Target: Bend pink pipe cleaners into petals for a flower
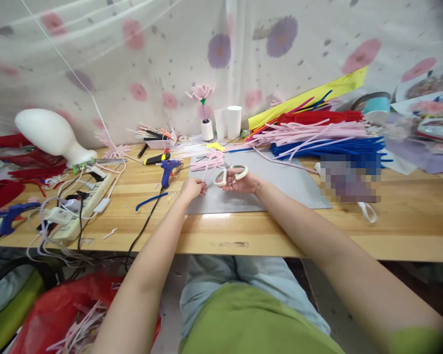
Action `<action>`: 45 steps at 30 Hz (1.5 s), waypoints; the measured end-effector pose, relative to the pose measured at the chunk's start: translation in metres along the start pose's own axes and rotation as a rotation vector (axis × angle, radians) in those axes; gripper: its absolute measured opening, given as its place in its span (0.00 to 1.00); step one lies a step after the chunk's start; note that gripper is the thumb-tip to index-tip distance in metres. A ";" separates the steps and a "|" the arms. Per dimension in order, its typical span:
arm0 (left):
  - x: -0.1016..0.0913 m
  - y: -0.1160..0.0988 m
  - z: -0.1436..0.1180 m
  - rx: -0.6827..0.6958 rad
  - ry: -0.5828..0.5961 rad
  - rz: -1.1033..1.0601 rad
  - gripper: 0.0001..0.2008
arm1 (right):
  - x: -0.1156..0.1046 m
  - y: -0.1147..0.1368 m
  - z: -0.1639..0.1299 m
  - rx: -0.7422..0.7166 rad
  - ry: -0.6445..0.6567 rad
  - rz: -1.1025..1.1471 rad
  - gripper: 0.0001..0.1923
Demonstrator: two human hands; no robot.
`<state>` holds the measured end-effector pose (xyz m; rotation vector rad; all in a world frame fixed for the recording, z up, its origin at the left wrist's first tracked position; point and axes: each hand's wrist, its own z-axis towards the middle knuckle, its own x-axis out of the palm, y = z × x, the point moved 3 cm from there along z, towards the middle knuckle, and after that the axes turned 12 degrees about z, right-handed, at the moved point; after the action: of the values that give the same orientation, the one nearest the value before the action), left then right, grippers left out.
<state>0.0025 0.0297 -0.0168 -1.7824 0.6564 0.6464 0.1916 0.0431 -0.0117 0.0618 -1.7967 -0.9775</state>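
Note:
My right hand (242, 183) grips a pair of white-handled scissors (229, 174) over the grey cutting mat (280, 184). My left hand (192, 187) is closed on thin pink pipe cleaners (211, 161), which run up from its fingers toward the scissors. Both hands are close together at the mat's near left part. The scissor blades are hidden between the hands.
A blue glue gun (169, 169) and a loose blue pipe cleaner (150, 200) lie left of the mat. A power strip (81, 206) with cables sits far left. Piles of pink, blue and red pipe cleaners (325, 137) fill the back right. White cups (234, 121) stand behind.

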 end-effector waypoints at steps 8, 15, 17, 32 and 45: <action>-0.010 0.011 0.001 -0.037 -0.068 0.017 0.07 | -0.016 -0.003 0.001 -0.040 -0.069 -0.062 0.14; -0.009 -0.001 0.009 -0.054 -0.078 0.026 0.06 | -0.008 0.001 0.008 -0.007 0.022 0.178 0.20; -0.007 -0.002 0.012 -0.071 -0.069 -0.002 0.06 | -0.002 0.004 0.006 0.031 0.069 0.195 0.30; 0.003 -0.011 0.004 0.135 -0.011 0.132 0.08 | 0.000 0.005 0.007 0.047 0.180 0.212 0.38; 0.007 -0.014 -0.006 0.189 -0.071 0.274 0.12 | 0.007 0.007 0.007 -0.054 0.145 0.247 0.35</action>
<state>0.0182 0.0270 -0.0113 -1.5009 0.8916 0.8005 0.1856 0.0481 -0.0031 -0.1181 -1.6009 -0.8220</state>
